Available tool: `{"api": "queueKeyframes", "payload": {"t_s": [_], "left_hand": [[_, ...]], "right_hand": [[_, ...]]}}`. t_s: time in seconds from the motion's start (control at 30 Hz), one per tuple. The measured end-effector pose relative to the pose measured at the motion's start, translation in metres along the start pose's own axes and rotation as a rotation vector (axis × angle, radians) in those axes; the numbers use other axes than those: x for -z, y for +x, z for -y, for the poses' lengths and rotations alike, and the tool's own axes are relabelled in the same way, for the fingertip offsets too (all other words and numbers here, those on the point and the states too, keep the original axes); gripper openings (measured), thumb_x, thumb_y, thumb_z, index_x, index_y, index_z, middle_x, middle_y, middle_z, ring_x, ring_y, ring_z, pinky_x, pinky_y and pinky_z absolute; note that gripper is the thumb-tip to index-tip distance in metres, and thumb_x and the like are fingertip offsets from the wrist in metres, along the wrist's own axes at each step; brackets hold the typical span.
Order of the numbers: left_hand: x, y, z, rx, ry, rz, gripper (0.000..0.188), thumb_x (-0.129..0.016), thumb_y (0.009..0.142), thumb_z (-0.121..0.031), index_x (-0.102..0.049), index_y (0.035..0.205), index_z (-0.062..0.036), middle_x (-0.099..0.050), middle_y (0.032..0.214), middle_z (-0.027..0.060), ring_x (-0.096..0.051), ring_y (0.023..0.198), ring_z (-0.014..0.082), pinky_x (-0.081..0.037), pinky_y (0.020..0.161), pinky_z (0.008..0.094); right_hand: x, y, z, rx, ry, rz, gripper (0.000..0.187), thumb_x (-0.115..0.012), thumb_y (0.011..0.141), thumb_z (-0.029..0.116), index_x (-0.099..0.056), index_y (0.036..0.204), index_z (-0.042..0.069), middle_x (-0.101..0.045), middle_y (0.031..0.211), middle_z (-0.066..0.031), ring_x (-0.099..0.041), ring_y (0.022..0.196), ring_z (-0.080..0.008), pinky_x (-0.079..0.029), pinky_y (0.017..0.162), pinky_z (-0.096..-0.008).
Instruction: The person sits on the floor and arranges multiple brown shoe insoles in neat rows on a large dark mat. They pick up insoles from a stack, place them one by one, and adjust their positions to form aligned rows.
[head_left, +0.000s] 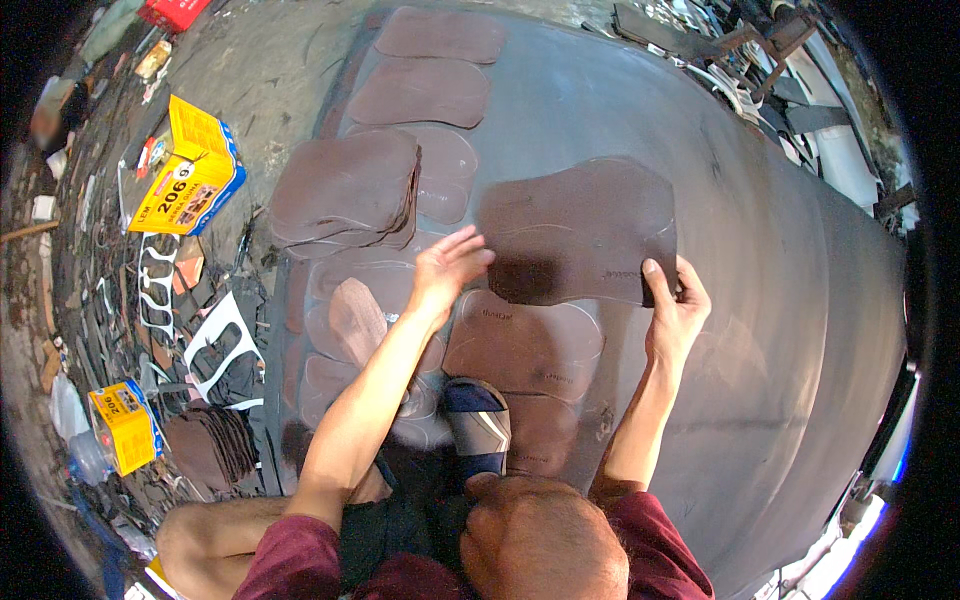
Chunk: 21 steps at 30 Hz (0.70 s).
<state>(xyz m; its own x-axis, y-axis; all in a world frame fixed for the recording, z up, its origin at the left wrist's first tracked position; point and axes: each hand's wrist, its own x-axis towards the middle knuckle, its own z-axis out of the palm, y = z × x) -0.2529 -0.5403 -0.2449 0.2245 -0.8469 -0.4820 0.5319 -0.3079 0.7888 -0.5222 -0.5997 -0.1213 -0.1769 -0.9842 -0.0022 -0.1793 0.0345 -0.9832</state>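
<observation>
My right hand (678, 297) pinches the lower right corner of a flat brown sole piece (585, 225), thumb on top. The piece has a wavy outline and faint curved lines, and is raised over the dark sheet. My left hand (450, 270) is near its left edge with fingers stretched out; whether they touch it I cannot tell. To the left lies a stack of similar brown pieces (345, 188). Below the held piece another brown sole piece (525, 340) lies flat, with more under and beyond my left forearm.
A large dark sheet (760, 270) spreads to the right. Yellow-and-blue boxes (190, 165), white cut-out scraps (222, 345) and another brown stack (215, 445) lie at left. A patterned slipper (478, 425) and my knee (545, 540) are nearest. Scraps (810, 110) pile up at far right.
</observation>
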Motion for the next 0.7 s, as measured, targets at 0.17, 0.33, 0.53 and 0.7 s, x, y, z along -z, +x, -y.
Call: {"api": "queueKeyframes", "payload": {"t_s": [0.17, 0.33, 0.53, 0.7], "left_hand": [[0.03, 0.034, 0.015, -0.075, 0.187, -0.149, 0.026, -0.073, 0.084, 0.01, -0.071, 0.11, 0.0053, -0.075, 0.1, 0.0144, -0.073, 0.087, 0.0184, -0.061, 0.079, 0.0299], [0.04, 0.061, 0.031, -0.218, 0.457, -0.107, 0.027, -0.073, 0.084, 0.009, -0.073, 0.11, 0.0024, -0.076, 0.098, 0.0101, -0.071, 0.086, 0.0133, -0.058, 0.08, 0.0267], [0.043, 0.073, 0.042, -0.336, 0.671, -0.098, 0.024, -0.075, 0.084, 0.006, -0.075, 0.107, -0.0004, -0.077, 0.093, 0.0046, -0.07, 0.083, 0.0093, -0.056, 0.077, 0.0246], [0.034, 0.058, 0.042, -0.5, 0.849, -0.083, 0.023, -0.077, 0.085, 0.0, -0.075, 0.107, -0.0004, -0.077, 0.101, 0.0118, -0.074, 0.088, 0.0192, -0.058, 0.08, 0.0296]], "right_hand": [[0.015, 0.017, -0.121, -0.182, -0.172, 0.154, 0.031, -0.081, 0.079, -0.007, -0.062, 0.102, 0.002, -0.07, 0.087, 0.0003, -0.057, 0.074, -0.0055, -0.045, 0.066, -0.0211], [0.004, 0.009, -0.143, -0.249, -0.07, 0.17, 0.032, -0.079, 0.08, -0.009, -0.058, 0.101, 0.004, -0.073, 0.087, -0.0058, -0.064, 0.076, -0.008, -0.05, 0.067, -0.0233], [0.007, 0.005, -0.155, -0.255, -0.08, 0.163, 0.031, -0.077, 0.082, -0.01, -0.058, 0.102, 0.005, -0.073, 0.088, -0.0068, -0.065, 0.074, -0.0086, -0.051, 0.067, -0.0232], [0.006, 0.004, -0.163, -0.24, -0.012, 0.126, 0.031, -0.075, 0.083, -0.009, -0.056, 0.104, 0.005, -0.072, 0.09, -0.0054, -0.063, 0.075, -0.0077, -0.049, 0.068, -0.0227]]}}
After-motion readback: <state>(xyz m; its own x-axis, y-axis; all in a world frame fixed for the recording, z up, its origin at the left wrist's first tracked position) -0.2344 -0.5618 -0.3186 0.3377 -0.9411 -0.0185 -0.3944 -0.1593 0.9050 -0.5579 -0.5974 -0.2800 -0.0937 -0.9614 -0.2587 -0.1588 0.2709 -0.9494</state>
